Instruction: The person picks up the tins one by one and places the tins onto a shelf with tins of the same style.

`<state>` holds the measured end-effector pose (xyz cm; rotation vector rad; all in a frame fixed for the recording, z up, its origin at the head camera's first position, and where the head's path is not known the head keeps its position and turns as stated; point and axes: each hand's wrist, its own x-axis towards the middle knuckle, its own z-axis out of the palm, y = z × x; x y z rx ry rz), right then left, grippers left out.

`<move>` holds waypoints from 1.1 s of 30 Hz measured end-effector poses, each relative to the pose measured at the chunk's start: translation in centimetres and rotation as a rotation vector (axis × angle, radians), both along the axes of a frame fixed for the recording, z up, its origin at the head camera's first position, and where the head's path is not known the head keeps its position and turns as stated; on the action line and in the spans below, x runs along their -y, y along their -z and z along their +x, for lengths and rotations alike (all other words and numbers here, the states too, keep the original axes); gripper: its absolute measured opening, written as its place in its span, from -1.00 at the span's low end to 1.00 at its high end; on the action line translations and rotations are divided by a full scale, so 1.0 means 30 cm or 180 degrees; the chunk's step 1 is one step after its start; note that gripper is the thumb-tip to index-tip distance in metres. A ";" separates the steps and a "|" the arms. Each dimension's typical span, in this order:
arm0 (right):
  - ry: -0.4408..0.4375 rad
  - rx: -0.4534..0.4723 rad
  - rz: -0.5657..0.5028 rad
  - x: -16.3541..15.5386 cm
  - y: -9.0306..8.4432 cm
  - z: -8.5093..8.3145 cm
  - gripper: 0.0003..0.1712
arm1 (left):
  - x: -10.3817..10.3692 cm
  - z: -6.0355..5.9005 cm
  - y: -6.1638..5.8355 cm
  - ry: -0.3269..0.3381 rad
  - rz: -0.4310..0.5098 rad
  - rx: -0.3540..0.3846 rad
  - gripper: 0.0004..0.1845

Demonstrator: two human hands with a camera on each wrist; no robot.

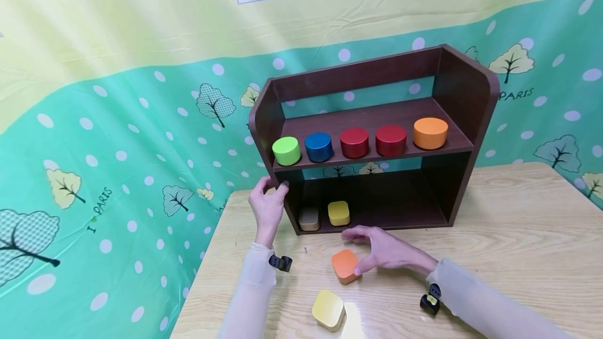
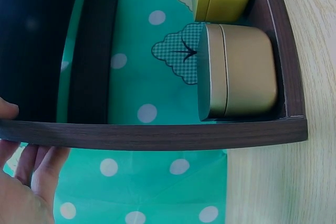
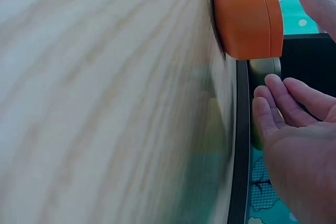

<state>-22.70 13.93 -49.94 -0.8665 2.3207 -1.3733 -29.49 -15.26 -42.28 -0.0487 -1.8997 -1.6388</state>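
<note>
My left hand (image 1: 267,207) grips the left side panel of a dark brown two-tier shelf (image 1: 363,80). The left wrist view shows the thumb on the panel's inner side and the other fingers outside. My right hand (image 1: 387,249) hovers beside a square orange tin (image 1: 345,266) on the table, its fingers loosely bent and spread. In the right wrist view a gap separates the thumb from the orange tin (image 3: 244,17). A pale yellow tin (image 1: 328,309) lies nearer the front. On the lower tier stand a beige-gold tin (image 2: 247,72) and a yellow tin (image 1: 338,213).
Along the upper tier's front edge sit round tins: green (image 1: 286,150), blue (image 1: 319,146), two red (image 1: 355,143) and orange (image 1: 430,133). The shelf stands on a light wooden table (image 1: 527,234). Behind it hangs a patterned cloth (image 1: 141,119).
</note>
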 end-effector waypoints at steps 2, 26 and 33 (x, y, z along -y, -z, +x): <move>-0.0029 0.0032 -0.0026 0.000 0.004 0.002 0.09 | -0.001 -0.001 0.000 -0.0002 0.0014 -0.0001 -0.89; -0.0028 0.0236 0.0186 0.036 0.017 0.023 -0.14 | -0.008 0.004 -0.003 -0.0027 0.0037 0.0023 -0.89; 0.0005 0.0255 0.0237 0.050 0.023 0.030 -0.22 | 0.001 0.001 0.005 0.0007 -0.0003 0.0008 -0.90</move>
